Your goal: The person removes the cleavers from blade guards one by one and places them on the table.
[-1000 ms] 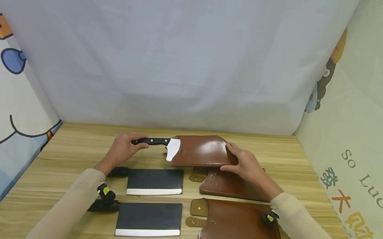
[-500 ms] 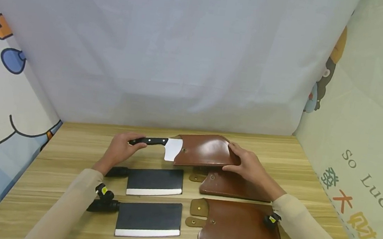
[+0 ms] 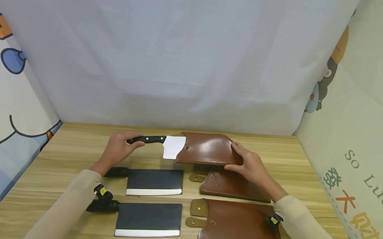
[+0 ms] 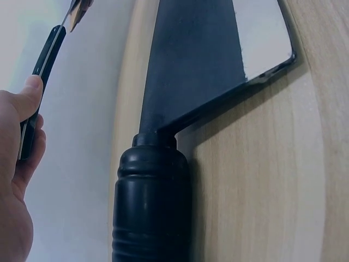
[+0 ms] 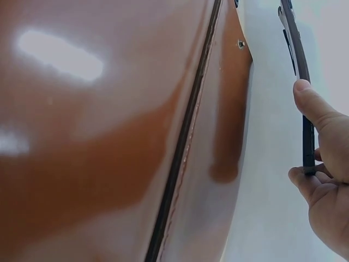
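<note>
In the head view my left hand (image 3: 118, 149) grips the black handle of a cleaver (image 3: 173, 147). Most of its blade is inside a brown leather sheath (image 3: 209, 149); a bright strip near the handle shows outside the mouth. My right hand (image 3: 251, 165) pinches the sheath's far right end between thumb and fingers. Sheath and cleaver are held above the table, over part of a second sheath (image 3: 237, 184). The left wrist view shows my thumb (image 4: 30, 90) along the handle. In the right wrist view the held sheath appears edge-on (image 5: 306, 125) between thumb and fingers.
Two dark-bladed cleavers, an upper one (image 3: 155, 181) and a lower one (image 3: 148, 218), lie flat on the wooden table (image 3: 70, 141), handles to the left. A third brown sheath (image 3: 243, 226) lies front right, its snap straps spread leftward. A pale curtain (image 3: 198, 58) hangs behind.
Both hands have moved apart slightly, the left leftward and the right rightward. The held sheath has shifted a little right and up, and more of the cleaver's blade shows outside its mouth.
</note>
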The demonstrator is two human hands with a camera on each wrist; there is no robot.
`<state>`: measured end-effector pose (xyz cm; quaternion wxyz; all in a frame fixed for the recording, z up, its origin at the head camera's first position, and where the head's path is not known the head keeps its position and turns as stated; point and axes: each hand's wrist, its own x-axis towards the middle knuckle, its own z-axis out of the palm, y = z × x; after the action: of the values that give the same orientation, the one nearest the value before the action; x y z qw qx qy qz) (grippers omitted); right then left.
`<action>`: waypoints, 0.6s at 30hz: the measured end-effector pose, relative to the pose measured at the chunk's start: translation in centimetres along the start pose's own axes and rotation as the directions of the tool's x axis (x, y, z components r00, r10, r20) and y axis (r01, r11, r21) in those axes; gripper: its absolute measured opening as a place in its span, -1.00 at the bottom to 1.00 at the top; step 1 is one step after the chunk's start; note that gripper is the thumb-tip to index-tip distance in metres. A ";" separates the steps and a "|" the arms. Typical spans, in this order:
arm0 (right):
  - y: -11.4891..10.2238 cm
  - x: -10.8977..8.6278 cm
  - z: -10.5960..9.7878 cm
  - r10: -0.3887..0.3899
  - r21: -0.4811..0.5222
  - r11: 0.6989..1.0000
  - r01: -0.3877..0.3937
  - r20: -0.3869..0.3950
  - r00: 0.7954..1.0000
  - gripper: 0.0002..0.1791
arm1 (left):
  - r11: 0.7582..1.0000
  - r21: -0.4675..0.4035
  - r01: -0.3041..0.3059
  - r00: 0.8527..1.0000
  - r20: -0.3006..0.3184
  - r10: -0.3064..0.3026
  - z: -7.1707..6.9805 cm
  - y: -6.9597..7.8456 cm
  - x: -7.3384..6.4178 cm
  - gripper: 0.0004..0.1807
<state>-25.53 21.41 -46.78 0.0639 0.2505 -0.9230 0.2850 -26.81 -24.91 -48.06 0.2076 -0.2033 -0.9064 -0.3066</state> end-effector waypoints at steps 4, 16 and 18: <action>0.0 0.0 -0.1 0.004 0.006 1.000 -0.004 -0.004 1.000 -0.01 | 1.000 0.002 0.002 1.000 -0.014 -0.002 0.1 -0.1 -0.1 -0.59; 0.6 -0.4 -0.3 0.005 0.023 1.000 -0.005 -0.003 1.000 0.00 | 1.000 -0.001 0.008 1.000 -0.025 -0.008 -0.2 -0.4 -0.2 -0.62; 0.7 -0.4 -0.3 0.009 0.024 1.000 -0.009 -0.005 1.000 0.00 | 1.000 0.005 0.008 1.000 -0.026 -0.008 -0.3 -0.5 -0.2 -0.62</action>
<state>-25.53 22.23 -46.96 0.0620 0.2464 -0.9205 0.2969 -26.80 -25.57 -48.20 0.2186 -0.1950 -0.9052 -0.3080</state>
